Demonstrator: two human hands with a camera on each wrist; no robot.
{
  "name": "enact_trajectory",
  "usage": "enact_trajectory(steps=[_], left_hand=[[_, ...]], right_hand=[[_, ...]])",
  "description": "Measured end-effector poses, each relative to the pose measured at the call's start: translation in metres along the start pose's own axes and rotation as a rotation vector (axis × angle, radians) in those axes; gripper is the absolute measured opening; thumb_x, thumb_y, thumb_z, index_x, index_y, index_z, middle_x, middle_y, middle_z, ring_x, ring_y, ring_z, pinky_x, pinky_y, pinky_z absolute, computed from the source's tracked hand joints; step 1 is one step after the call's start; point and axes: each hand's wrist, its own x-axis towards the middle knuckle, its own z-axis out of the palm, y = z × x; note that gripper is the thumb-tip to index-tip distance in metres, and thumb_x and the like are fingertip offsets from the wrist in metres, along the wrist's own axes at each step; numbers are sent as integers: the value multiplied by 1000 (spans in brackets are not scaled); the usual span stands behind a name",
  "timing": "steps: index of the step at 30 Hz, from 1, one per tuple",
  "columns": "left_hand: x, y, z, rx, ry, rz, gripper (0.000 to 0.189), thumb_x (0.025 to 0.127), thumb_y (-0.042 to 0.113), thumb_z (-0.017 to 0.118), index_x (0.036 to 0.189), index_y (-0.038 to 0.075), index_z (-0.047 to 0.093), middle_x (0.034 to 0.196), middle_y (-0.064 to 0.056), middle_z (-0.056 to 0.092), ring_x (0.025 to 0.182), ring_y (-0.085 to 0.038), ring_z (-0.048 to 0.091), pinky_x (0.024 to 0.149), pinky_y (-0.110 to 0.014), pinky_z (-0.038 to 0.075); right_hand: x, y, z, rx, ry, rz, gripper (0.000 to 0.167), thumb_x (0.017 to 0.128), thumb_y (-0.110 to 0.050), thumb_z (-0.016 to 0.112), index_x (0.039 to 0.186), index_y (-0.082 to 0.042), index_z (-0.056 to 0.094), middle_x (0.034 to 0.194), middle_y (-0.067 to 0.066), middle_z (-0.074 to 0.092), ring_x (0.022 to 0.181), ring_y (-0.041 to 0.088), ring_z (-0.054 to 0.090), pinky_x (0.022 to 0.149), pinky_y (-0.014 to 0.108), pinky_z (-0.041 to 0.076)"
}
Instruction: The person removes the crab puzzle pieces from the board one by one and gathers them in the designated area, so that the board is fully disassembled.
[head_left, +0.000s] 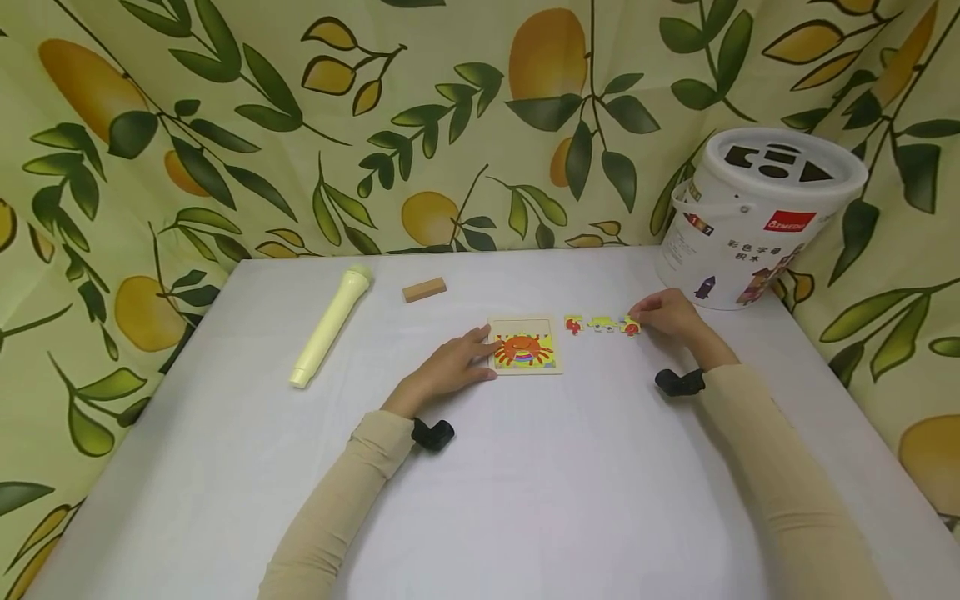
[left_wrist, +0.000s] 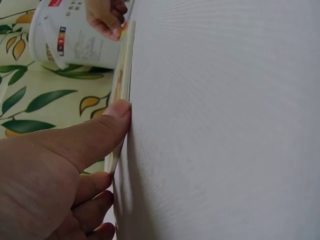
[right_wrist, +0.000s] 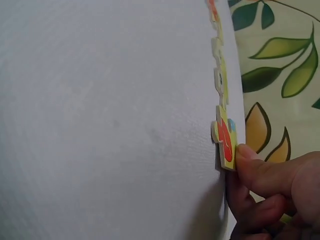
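Observation:
A square wooden jigsaw board (head_left: 521, 327) lies on the table, its lower part filled with an orange crab picture and its upper strip bare. My left hand (head_left: 448, 365) holds the board's left side, thumb at the near corner and fingers along the edge. In the left wrist view, the thumb (left_wrist: 107, 127) presses on the board's rim. Right of the board, a row holds a red-and-yellow puzzle piece (head_left: 573, 325), a yellow-green piece (head_left: 602, 323) and a third puzzle piece (right_wrist: 226, 142) with a red shape. My right hand (head_left: 667, 315) pinches that third piece at its outer edge.
A white lidded bucket (head_left: 750, 225) with shaped holes stands at the back right, beyond my right hand. Farther left are a small brown wooden block (head_left: 424, 290) and a pale yellow microphone-shaped stick (head_left: 330, 329). A fruit-patterned curtain (head_left: 450, 150) hangs behind the white table (head_left: 525, 483).

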Motion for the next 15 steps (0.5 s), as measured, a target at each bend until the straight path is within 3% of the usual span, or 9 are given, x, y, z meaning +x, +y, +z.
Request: enact_trajectory(steps=[7, 15], left_hand=[[-3, 3, 2, -18, 31, -7, 51, 87, 31, 62, 132, 12, 50, 149, -13, 30, 135, -32, 33, 109, -44, 30], [-5, 4, 3, -41, 66, 36, 38, 87, 24, 62, 124, 12, 59, 146, -17, 35, 133, -33, 36, 109, -43, 31]], right_hand=[[-1, -1, 12, -60, 132, -46, 25, 89, -16, 58, 102, 4, 65, 104, 22, 62, 91, 30, 52, 77, 39, 44], [-10, -12, 15, -127, 194, -77, 21, 89, -14, 57, 98, 2, 66, 99, 21, 63, 83, 30, 54, 67, 36, 41]])
